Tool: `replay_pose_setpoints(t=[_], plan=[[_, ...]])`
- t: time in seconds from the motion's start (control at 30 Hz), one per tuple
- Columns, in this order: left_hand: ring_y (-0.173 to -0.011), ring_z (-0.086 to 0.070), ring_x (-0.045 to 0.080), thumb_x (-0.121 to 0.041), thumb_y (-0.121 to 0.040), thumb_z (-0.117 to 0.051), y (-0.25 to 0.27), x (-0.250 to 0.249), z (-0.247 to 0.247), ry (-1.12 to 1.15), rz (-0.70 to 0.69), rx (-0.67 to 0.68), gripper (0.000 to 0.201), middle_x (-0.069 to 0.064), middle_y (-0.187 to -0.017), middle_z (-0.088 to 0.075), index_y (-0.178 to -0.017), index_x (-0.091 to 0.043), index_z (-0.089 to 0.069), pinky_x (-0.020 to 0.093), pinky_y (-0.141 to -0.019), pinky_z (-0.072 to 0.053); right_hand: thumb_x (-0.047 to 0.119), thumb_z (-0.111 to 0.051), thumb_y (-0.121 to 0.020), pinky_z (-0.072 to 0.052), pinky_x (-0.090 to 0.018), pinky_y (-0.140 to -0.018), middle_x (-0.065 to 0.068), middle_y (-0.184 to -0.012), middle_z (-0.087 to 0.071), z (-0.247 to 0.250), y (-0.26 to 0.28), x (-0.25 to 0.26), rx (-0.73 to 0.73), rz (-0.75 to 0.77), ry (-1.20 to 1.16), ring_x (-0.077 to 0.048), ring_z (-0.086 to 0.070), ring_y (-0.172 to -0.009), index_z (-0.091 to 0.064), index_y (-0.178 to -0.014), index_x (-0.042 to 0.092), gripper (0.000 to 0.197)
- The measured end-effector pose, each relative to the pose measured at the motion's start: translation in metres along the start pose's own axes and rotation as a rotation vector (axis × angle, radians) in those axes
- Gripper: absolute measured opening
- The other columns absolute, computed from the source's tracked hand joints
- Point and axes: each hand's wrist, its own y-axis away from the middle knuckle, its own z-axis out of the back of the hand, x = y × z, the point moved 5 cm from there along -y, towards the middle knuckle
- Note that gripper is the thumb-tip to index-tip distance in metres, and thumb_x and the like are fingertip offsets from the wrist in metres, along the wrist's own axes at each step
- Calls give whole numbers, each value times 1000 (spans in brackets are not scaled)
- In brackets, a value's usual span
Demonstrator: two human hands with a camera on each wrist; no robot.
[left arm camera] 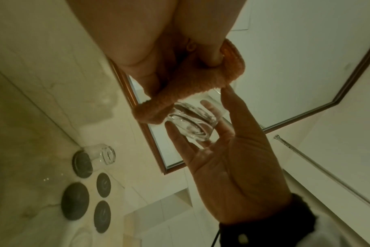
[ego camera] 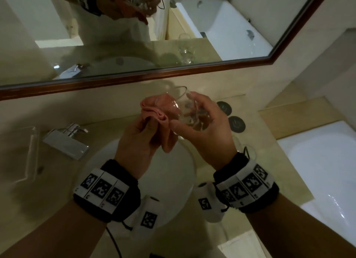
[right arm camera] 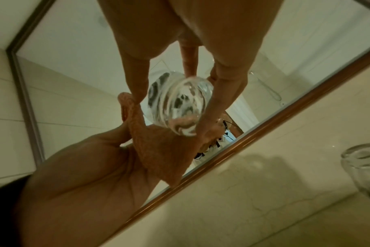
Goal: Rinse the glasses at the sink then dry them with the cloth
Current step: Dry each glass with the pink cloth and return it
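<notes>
A: Why over the sink, at frame centre?
B: Probably so drips fall into the basin. The right hand curls fingers and thumb round the tilted glass; the left hand pinches the bunched pink cloth against its wall, apparently drying.

A: What do the wrist views add?
B: The left wrist view's lower left shows a second glass on a dark coaster; the head view barely shows it.

Clear glass tilted above sink, bunched pink cloth touching its side.
</notes>
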Motion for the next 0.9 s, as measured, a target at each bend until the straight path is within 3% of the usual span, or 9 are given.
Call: replay_pose_setpoints(t=[0.1,0.2,0.3,0.43,0.5,0.63,0.8,0.9], plan=[[-105,-71,22,-26,-91,-45,-15,13,-20,15,31,13,35,8,-115,-74,-117,-11,-63,29,-81,-59,44,-82,-72,-60,-39,-93,-1,-134,-59,15,-13,-15,65,-31,-88,-17,-67,-114,-42,-144,30,84],[-102,-72,21,-27,-89,-47,-36,26,-37,-35,39,-17,34,5,-110,-75,-113,-13,-66,28,-78,-59,57,-79,-70,-60,-42,-93,1,-132,-62,41,-30,-30,55,-29,5,-16,-68,-112,-42,-144,30,87],[-94,-74,19,-30,-84,-51,-61,47,-54,-16,57,-110,31,3,-102,-77,-106,-14,-69,30,-75,-61,53,-78,-73,-62,-33,-86,4,-123,-66,87,-53,-49,-10,-31,65,-7,-70,-103,-46,-142,22,81],[-118,-65,28,-37,-86,-56,-101,83,-81,43,132,-178,45,9,-126,-69,-123,-12,-62,44,-94,-57,68,-74,-65,-57,-25,-66,2,-102,-69,162,-98,-82,-47,-154,259,-11,-68,-79,-48,-124,24,79],[-122,-63,28,-37,-87,-51,-120,101,-95,70,172,-188,52,10,-133,-65,-132,-11,-56,47,-98,-53,66,-76,-69,-53,-30,-71,3,-100,-65,194,-126,-105,-9,-231,453,-15,-65,-83,-46,-119,23,72],[-125,-60,29,-36,-88,-46,-153,137,-115,130,226,-183,61,11,-138,-61,-142,-9,-48,48,-101,-50,70,-75,-71,-51,-34,-78,-2,-108,-64,224,-174,-155,73,-232,696,-23,-62,-93,-52,-119,20,73],[-125,-61,27,-34,-87,-50,-178,175,-124,164,302,-252,60,9,-137,-62,-143,-13,-48,48,-99,-52,57,-80,-73,-41,-30,-79,-6,-114,-59,205,-198,-211,189,-230,787,-25,-58,-100,-57,-118,16,66],[-119,-65,27,-31,-85,-52,-192,189,-123,138,307,-292,52,8,-126,-69,-133,-11,-56,43,-93,-57,50,-85,-72,-50,-37,-89,-6,-120,-60,191,-206,-238,206,-232,788,-29,-61,-107,-56,-124,17,68]])
